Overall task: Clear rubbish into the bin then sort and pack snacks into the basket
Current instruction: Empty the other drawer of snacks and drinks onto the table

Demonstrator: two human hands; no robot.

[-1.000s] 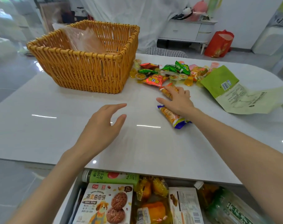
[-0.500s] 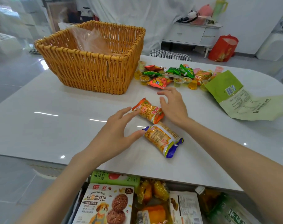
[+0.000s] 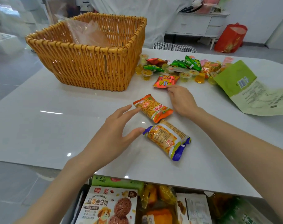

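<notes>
Left hand (image 3: 112, 136): fingers spread, nearly straight, gripping nothing; forefinger tip touches end of orange packet (image 3: 153, 109), thumb tip touches blue-ended packet (image 3: 168, 139). Both packets lie flat on white table (image 3: 40, 126), just beside each other, near front edge. Right hand (image 3: 182, 101): fingers loosely extended, tips on lower edge of red packet (image 3: 166, 80); whether they pinch it, cannot tell. Wicker basket (image 3: 82, 65) stands behind, left of snack pile (image 3: 190, 65); clear plastic bag (image 3: 87, 33) inside.
</notes>
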